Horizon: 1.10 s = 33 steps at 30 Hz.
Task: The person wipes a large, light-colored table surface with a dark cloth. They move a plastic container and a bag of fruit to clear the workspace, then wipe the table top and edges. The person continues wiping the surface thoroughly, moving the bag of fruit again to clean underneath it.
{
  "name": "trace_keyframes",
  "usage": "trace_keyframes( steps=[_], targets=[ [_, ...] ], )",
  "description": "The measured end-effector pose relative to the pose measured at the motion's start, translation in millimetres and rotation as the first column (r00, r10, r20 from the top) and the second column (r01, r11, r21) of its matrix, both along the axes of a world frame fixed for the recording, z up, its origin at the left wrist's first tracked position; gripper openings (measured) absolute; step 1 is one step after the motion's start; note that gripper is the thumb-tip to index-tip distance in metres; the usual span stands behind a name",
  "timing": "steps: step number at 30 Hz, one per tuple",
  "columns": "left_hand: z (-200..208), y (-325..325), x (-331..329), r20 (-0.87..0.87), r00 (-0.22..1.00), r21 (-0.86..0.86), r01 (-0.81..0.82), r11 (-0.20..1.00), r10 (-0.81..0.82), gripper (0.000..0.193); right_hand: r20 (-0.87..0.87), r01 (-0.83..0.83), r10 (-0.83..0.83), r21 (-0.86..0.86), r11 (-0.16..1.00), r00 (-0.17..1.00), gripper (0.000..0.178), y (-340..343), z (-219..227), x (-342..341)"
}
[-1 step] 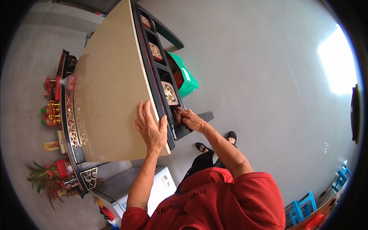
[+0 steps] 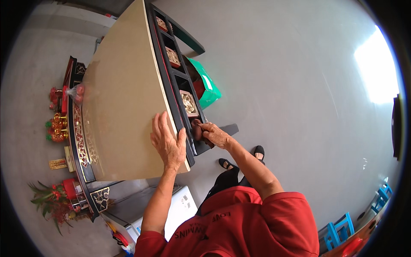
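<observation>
My left hand (image 2: 168,144) lies spread on the near right edge of a tan tabletop (image 2: 124,94), with its thumb apart from the fingers. My right hand (image 2: 216,135) grips a crumpled dark brown cloth (image 2: 197,130), pressed into the nearest black recess along the table's side. Just beyond the cloth sits a square gold carved panel (image 2: 189,103) in a pinkish frame. A second carved panel (image 2: 173,57) and a third (image 2: 161,24) fill recesses farther up the same side. Part of the cloth is hidden behind my right fingers.
A green box (image 2: 209,88) stands on the floor beside the table, near a dark table leg (image 2: 230,129). Left of the tabletop is a carved black-and-gold ledge (image 2: 81,137) with red and gold ornaments and a potted plant (image 2: 47,192). Blue stools (image 2: 338,233) stand at lower right.
The brown cloth in my right hand shows more of itself and sits slightly differently in the recess. My left hand stays in place on the tabletop.
</observation>
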State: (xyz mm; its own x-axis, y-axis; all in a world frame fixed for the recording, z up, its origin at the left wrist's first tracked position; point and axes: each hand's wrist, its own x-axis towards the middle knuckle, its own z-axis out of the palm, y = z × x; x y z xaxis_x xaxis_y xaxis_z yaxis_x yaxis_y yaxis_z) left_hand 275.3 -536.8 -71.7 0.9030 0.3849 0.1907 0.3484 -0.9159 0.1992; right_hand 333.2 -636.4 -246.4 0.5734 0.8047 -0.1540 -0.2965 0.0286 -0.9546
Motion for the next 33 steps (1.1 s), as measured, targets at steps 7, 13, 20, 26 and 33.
trace_keyframes(
  steps=[7,13,20,26,33],
  targets=[
    [-3.7,1.1,2.1,0.018,0.999,0.000,0.040,0.999,-0.040,0.073,0.158,0.308,-0.331,0.155,0.939,0.930,0.066,-6.9,53.3,-80.7],
    [1.7,-2.8,2.0,0.003,1.000,-0.004,0.022,1.000,-0.022,0.068,0.357,0.516,-0.493,0.035,0.856,0.793,0.070,3.3,39.4,-94.2],
    [5.6,-7.3,8.2,0.016,1.000,-0.017,0.026,1.000,-0.026,0.073,0.192,0.434,-0.403,-0.585,0.685,0.895,0.025,10.3,-118.2,-88.2],
    [1.7,-0.2,-2.4,0.025,1.000,-0.052,-0.014,0.999,0.015,0.067,-0.288,0.053,-0.172,-0.378,0.924,0.942,0.024,-29.2,-29.7,-34.9],
    [-7.6,9.0,-1.9,0.180,0.982,-0.297,-0.007,0.955,0.063,0.061,0.335,0.382,-0.496,0.352,0.854,0.801,0.049,-10.8,119.3,-5.2]
  ],
)
